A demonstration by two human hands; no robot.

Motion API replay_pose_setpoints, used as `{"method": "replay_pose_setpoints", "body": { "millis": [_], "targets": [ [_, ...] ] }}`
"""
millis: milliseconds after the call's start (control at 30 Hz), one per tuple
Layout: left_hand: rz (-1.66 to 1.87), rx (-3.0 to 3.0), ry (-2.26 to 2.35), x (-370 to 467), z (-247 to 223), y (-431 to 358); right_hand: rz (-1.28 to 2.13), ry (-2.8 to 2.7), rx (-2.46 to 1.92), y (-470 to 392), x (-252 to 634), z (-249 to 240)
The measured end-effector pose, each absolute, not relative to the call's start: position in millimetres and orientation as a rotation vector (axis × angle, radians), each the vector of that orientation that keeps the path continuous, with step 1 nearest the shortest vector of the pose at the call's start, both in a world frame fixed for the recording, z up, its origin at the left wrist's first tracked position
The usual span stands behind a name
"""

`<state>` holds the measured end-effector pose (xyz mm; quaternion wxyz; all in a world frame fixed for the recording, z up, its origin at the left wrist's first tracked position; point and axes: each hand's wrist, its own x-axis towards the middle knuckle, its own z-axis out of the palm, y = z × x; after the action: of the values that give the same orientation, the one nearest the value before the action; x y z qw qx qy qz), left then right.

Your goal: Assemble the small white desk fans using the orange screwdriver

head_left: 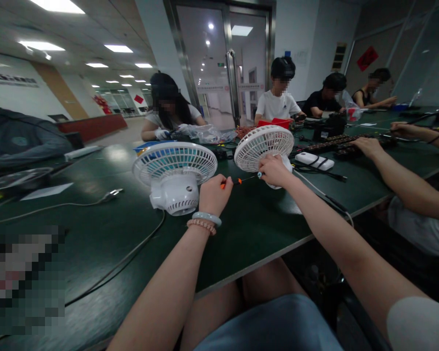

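Observation:
My left hand (215, 192) is closed around a screwdriver (239, 181) with an orange and black handle. Its thin shaft points right, toward my other hand. With fingers pinched together, my right hand (274, 169) has a small light-blue piece (259, 174) at its fingertips, close to the shaft's tip; what the piece is cannot be made out. Just behind that hand is a white fan (264, 144), its round grille tilted up and its body partly hidden by the fingers. Another white fan (173, 192) lies grille up, left of my left hand.
Cords (139, 246) run across the green table (237, 253), whose front edge is near my lap. A white power bank (314, 161) and a black cable lie to the right. Red bins (276, 123) and plastic bags (208, 132) stand farther back. Several people work around the table.

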<state>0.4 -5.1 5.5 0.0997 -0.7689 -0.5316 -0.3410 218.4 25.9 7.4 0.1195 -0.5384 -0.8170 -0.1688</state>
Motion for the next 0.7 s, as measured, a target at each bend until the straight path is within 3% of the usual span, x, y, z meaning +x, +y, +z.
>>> {"method": "replay_pose_setpoints", "body": {
  "millis": [700],
  "targets": [
    [-1.739,-2.224,-1.561,1.5,3.6,-2.7,-0.485,-2.389,-1.563,24.8,218.7,7.5]
  ]
}}
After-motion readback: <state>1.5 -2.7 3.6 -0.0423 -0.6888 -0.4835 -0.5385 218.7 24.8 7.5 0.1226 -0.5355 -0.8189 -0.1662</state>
